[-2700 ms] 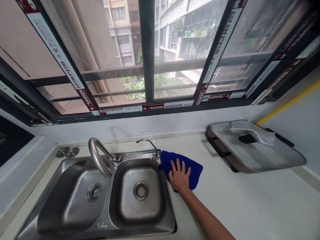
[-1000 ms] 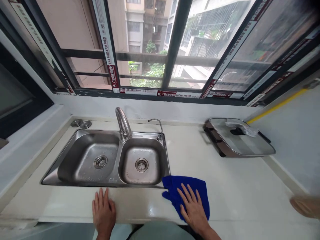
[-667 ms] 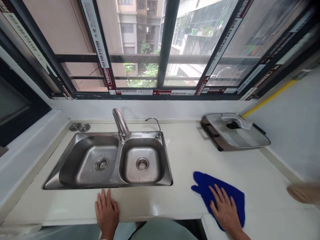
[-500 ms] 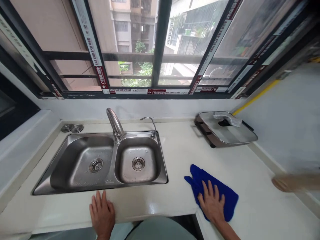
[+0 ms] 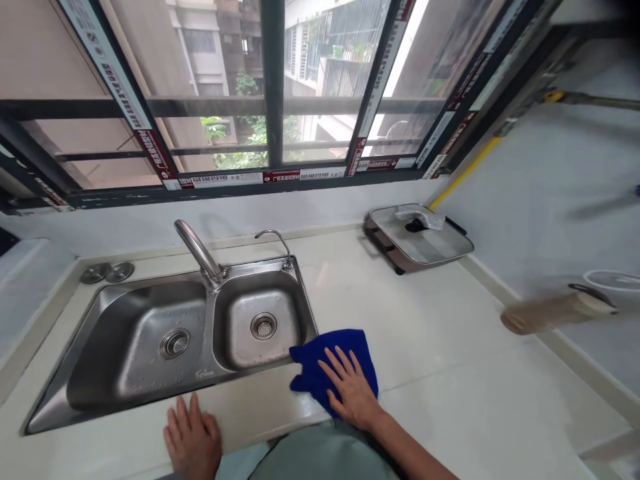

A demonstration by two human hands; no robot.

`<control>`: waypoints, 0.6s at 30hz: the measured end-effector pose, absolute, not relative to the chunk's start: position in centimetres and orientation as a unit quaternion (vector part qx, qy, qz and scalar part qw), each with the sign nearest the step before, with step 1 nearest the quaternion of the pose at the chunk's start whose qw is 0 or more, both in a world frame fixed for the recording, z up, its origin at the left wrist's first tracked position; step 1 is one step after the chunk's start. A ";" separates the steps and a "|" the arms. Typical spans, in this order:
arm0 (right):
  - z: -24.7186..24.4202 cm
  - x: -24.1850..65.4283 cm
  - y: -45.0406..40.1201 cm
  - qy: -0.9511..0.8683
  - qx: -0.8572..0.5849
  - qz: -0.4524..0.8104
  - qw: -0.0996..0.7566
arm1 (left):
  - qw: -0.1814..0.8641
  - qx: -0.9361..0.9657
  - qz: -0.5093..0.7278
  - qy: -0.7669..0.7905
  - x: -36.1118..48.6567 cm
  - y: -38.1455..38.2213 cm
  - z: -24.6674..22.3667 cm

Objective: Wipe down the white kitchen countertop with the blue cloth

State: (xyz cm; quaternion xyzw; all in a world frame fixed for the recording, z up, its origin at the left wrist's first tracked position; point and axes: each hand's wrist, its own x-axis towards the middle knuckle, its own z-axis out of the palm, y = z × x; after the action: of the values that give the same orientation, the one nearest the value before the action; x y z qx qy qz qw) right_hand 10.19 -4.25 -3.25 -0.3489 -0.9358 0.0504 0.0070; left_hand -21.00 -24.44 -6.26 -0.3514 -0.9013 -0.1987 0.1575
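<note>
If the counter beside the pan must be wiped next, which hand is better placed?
Probably the right hand: it lies flat on the cloth and is nearer the pan. The left hand rests on the counter before the sink, without cloth.

A kitchen is shown by the steel double sink (image 5: 209,333), which is set into a pale counter (image 5: 440,327) and fitted with a tap (image 5: 196,247). A wide pan (image 5: 387,248) is covered by a glass lid (image 5: 435,247), and buildings (image 5: 203,50) are seen through the window (image 5: 274,100).

1 head view from just above the counter (image 5: 430,313), forward and down over the sink (image 5: 209,320) toward the window (image 5: 273,87)
</note>
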 end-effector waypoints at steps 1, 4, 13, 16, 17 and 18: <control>-3.3 11.7 -3.7 -0.938 -0.342 0.050 0.008 | 0.159 -0.353 -0.197 -0.901 -21.0 -24.4 -6.3; -4.1 16.8 -1.9 -0.921 -0.389 0.023 0.022 | 0.158 -0.350 -0.195 -0.902 -21.0 -24.3 -6.1; -7.0 19.0 4.5 -0.676 -0.728 -0.004 0.116 | 0.177 -0.368 -0.189 -0.893 -21.3 -24.6 -6.2; -6.9 13.8 6.2 -0.674 -0.731 0.003 0.109 | 0.170 -0.367 -0.197 -0.893 -21.5 -24.7 -6.5; -6.7 12.0 6.4 -0.687 -0.719 0.005 0.107 | 0.167 -0.364 -0.203 -0.893 -21.5 -24.7 -6.6; -6.6 10.2 6.4 -0.700 -0.706 0.007 0.104 | 0.164 -0.360 -0.210 -0.894 -21.5 -24.6 -6.7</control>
State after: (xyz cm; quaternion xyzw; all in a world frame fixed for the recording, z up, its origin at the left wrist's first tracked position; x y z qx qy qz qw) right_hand 10.25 6.39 -6.57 -0.7063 -0.7001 0.0070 0.1042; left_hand -21.53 -24.62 -6.74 -0.3598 -0.8941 -0.2100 0.1642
